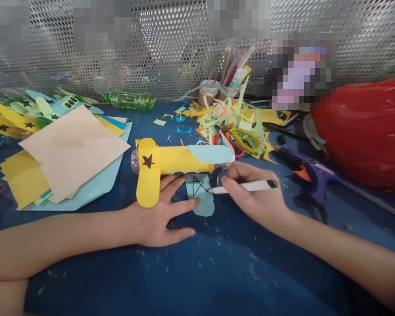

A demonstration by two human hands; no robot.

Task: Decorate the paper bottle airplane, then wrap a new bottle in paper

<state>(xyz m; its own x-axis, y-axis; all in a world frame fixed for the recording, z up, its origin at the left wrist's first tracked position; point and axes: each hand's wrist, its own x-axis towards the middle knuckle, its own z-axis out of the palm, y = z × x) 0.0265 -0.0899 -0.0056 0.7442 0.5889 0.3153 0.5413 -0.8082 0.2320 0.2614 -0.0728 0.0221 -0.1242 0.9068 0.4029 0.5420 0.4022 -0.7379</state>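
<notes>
My right hand (253,186) grips a white marker (248,187) with a black end. Its tip touches a light blue paper piece (202,206) that bears an outlined black star. Spread flat on the table, my left hand (163,215) rests its fingers by that piece, one fingertip on its edge. Just beyond lies a clear plastic bottle wrapped in yellow paper (174,159), with a yellow rounded strip (148,188) carrying a filled black star. A light blue rounded flap (212,153) covers its right end. Some of my left fingertips are hidden beneath the bottle's near side.
Stacked paper sheets (75,153) lie at left, near decorated bottles (16,120). A green bottle (130,100) stands against the perforated metal screen (171,26). Paper scraps (224,114) surround yellow-handled scissors (246,138). At right are a glue gun (311,171) and red plastic bag (365,131).
</notes>
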